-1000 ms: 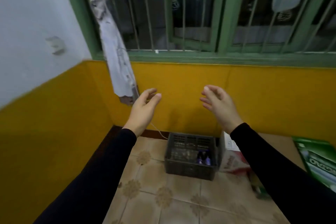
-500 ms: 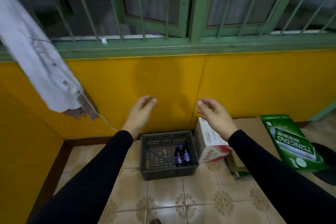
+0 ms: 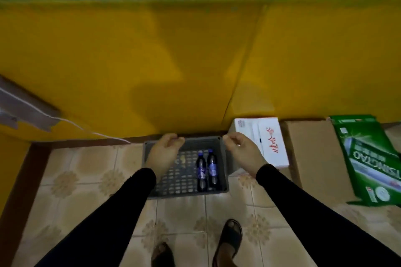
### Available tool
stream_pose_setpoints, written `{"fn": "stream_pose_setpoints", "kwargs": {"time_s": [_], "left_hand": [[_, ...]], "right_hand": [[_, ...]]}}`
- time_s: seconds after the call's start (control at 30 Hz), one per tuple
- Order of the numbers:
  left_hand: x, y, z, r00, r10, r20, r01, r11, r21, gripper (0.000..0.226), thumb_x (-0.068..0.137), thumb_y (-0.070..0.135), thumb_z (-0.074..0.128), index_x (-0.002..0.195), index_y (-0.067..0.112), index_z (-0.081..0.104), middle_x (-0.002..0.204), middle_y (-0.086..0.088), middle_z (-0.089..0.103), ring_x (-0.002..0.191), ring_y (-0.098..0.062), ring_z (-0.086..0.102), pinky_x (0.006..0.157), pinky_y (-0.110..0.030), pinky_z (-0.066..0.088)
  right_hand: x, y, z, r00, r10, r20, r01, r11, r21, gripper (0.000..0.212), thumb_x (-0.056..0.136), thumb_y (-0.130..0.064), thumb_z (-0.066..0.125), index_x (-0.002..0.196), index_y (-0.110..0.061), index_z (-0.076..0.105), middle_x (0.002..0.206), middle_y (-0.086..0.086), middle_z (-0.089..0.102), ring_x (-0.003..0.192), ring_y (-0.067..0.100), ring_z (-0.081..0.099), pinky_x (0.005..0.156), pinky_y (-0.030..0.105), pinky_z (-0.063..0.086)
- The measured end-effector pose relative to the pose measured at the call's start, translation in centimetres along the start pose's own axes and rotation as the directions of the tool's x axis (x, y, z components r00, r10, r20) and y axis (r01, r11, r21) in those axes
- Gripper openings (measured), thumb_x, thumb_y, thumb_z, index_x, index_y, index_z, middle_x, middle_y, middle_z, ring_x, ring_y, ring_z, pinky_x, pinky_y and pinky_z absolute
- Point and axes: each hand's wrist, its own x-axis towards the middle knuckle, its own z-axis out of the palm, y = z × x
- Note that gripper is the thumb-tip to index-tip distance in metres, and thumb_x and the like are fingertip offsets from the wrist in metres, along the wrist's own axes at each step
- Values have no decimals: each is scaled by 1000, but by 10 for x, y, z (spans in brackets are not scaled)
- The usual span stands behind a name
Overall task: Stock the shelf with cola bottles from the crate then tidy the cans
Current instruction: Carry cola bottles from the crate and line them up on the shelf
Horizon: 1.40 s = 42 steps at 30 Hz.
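Head view showed me, at far left, a white cable (image 3: 71, 122) trailing down the yellow wall (image 3: 130, 60). My left hand (image 3: 164, 155) hovered over the grey crate (image 3: 223, 151), fingers loosely curled and empty. Two cola bottles (image 3: 207, 169) lay side by side on the crate's right side. My right hand (image 3: 244, 154) hung loosely curled, holding nothing, beside a white box (image 3: 269, 138) and a green carton (image 3: 368, 158).

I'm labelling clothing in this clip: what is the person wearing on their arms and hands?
Both arms wear long, plain black sleeves, close-fitting and ending at the wrist. The left hand and right hand are bare: no gloves, and no rings, watch or markings can be made out in this slightly blurred view.
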Motion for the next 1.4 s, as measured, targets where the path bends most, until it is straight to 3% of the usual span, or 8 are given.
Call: {"fn": "stream_pose_setpoints", "kwargs": {"time_s": [0.17, 0.4, 0.5, 0.63, 0.7, 1.0, 1.2, 1.4], "left_hand": [[146, -107, 74, 986, -102, 133, 96, 994, 47, 51, 99, 40, 53, 142, 15, 42, 116, -2, 60, 92, -21, 57, 79, -43, 45], [327, -291, 176, 972, -190, 136, 165, 971, 174, 56, 96, 40, 54, 143, 14, 39, 118, -6, 53, 91, -27, 56, 74, -34, 40], [374, -357, 218, 959, -253, 125, 213, 940, 267, 68, 92, 42, 59, 147, 10, 34, 136, -13, 55, 113, -30, 59, 80, -31, 45], [406, -395, 263, 958, -246, 150, 203, 945, 256, 60, 88, 36, 67, 136, 9, 43, 128, -11, 59, 113, -30, 60, 83, -31, 48], [419, -405, 276, 962, -229, 146, 182, 942, 281, 52, 86, 33, 67, 129, 9, 51, 123, -13, 61, 111, -32, 62, 82, -30, 48], [438, -422, 216, 956, -274, 106, 247, 945, 214, 47, 71, 47, 74, 104, 15, 64, 94, -4, 70, 78, -17, 65, 53, -22, 42], [442, -434, 212, 950, -311, 7, 305, 935, 179, 70, 76, 33, 80, 132, 8, 47, 123, -9, 62, 109, -28, 62, 78, -28, 46], [439, -438, 215, 949, -315, -29, 316, 939, 138, 73, 78, 27, 78, 134, 6, 37, 123, -13, 61, 106, -29, 62, 81, -32, 50]], "right_hand": [[118, 119, 70, 988, 136, 75, -126, 984, -129, 40, 97, -48, 49, 126, -20, 55, 113, -4, 59, 107, 17, 56, 82, 26, 38], [269, 305, 190, 958, 268, 98, -246, 950, -190, 48, 102, -39, 40, 143, -12, 41, 135, 16, 54, 117, 30, 54, 91, 31, 40], [315, 375, 228, 952, 300, 62, -283, 938, -202, 51, 100, -45, 42, 136, -10, 47, 137, 18, 51, 118, 31, 53, 101, 36, 42], [346, 429, 252, 935, 353, 26, -326, 887, -328, 65, 98, -54, 34, 153, -20, 23, 160, 14, 17, 143, 33, 27, 118, 41, 24], [352, 439, 262, 943, 332, -16, -307, 850, -429, 69, 98, -53, 36, 155, -20, 15, 161, 17, 6, 146, 36, 16, 120, 42, 17], [359, 433, 279, 976, 140, -165, -205, 840, -502, 56, 90, -32, 60, 136, -5, 42, 136, 23, 42, 121, 39, 46, 99, 39, 40], [375, 439, 312, 935, 355, 14, -318, 853, -413, 77, 80, -47, 72, 137, -8, 39, 133, 17, 49, 118, 34, 53, 93, 34, 48], [376, 440, 322, 926, 378, 7, -369, 908, -201, 67, 80, -30, 77, 132, -7, 40, 124, 11, 60, 109, 27, 59, 84, 30, 47]]}}
